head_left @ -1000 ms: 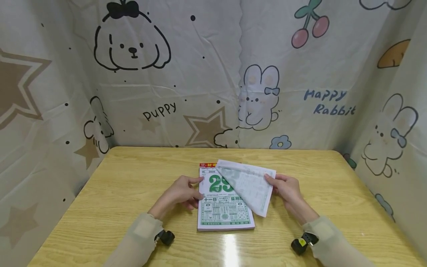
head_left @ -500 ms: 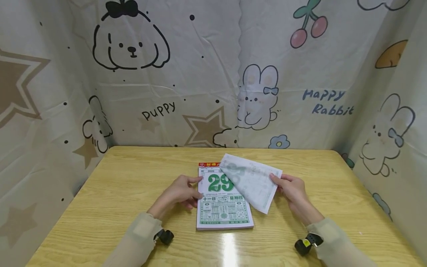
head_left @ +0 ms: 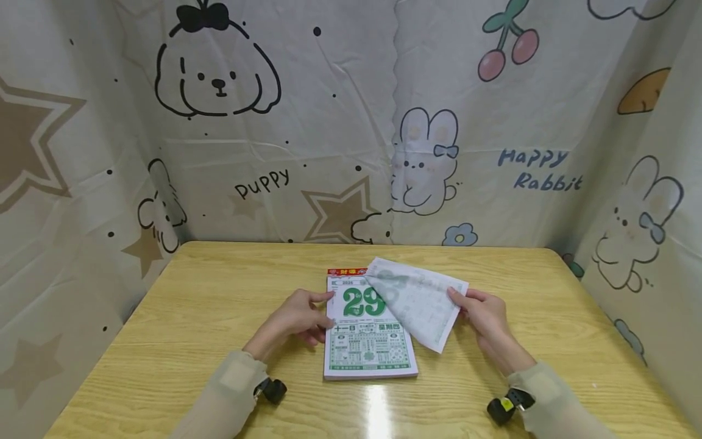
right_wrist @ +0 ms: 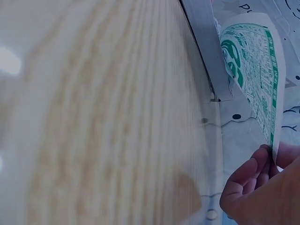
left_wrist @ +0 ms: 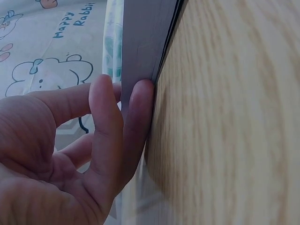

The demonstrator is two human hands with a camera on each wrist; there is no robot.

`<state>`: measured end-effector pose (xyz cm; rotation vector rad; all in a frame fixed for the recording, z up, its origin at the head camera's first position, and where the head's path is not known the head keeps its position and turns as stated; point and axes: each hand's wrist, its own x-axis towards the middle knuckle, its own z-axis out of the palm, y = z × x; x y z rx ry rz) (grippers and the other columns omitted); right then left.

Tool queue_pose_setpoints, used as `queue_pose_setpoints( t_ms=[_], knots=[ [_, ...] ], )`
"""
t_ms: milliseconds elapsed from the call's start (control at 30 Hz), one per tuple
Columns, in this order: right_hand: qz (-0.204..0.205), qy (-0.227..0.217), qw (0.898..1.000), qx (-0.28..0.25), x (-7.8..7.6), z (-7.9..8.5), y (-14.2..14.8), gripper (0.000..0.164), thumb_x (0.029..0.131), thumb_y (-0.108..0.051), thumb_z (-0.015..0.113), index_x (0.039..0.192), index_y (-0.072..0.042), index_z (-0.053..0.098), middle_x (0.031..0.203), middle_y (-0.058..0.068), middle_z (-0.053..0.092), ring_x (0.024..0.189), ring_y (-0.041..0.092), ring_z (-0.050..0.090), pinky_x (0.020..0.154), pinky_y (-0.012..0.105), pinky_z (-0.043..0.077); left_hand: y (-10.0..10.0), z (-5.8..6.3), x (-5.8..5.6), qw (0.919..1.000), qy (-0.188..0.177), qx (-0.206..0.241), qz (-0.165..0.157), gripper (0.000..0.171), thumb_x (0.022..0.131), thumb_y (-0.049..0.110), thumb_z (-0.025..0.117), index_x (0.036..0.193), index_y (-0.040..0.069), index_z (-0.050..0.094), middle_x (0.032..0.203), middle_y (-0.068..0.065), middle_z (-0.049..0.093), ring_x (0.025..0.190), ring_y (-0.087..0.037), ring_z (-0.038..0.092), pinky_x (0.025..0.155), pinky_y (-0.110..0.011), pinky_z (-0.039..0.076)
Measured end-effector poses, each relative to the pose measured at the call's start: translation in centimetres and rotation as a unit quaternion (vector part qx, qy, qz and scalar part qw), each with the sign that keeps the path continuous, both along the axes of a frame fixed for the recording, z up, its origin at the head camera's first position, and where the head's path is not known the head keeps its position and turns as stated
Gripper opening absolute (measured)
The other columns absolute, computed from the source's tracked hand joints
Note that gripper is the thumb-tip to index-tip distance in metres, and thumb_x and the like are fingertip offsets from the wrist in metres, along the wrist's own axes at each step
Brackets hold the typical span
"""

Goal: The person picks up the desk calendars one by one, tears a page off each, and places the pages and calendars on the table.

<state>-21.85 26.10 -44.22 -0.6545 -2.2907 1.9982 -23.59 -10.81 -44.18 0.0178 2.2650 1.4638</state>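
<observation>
A thick tear-off calendar lies on the wooden table, its sheet showing a large green 29 under a red strip. My left hand rests against the calendar's left edge; in the left wrist view, fingertips touch the side of the page stack. My right hand pinches the corner of a lifted page between thumb and fingers. That page slants up to the right, its pale back showing. In the right wrist view its green printed face curves toward my hand. Whether it is still attached at the top is hidden.
The light wooden table extends around the calendar on all sides. Behind and beside it hangs a printed cloth with cartoon animals. Dark wrist cameras sit on both sleeves.
My right hand has drawn the lifted page right, away from the calendar, uncovering more of the 29 and the red strip. My left hand has stayed at the left edge.
</observation>
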Motion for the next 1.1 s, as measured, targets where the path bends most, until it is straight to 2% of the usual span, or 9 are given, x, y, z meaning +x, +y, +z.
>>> queue_pose_setpoints(
  t_ms=[600,1100],
  knots=[
    [0.0,-0.002,1.0,-0.003,0.56,0.08,0.3,0.05,0.098,-0.028,0.079,0.13,0.007,0.065,0.094,-0.004,0.071,0.08,0.009,0.06,0.067,0.022,0.052,-0.02,0.07,-0.02,1.0,-0.003,0.002,-0.003,0.071,0.089,0.003,0.083,0.153,0.011,0.056,0.087,-0.019,0.069,0.056,-0.021,0.07,0.048,-0.026,0.059],
    [-0.021,0.003,1.0,0.001,0.56,-0.3,0.88,0.048,0.096,-0.029,0.081,0.126,0.006,0.066,0.088,-0.007,0.069,0.077,0.008,0.059,0.064,0.021,0.05,-0.06,0.02,-0.01,0.9999,-0.003,0.011,-0.002,0.071,0.088,0.002,0.083,0.153,0.01,0.056,0.088,-0.019,0.07,0.057,-0.021,0.07,0.048,-0.027,0.059]
  ],
)
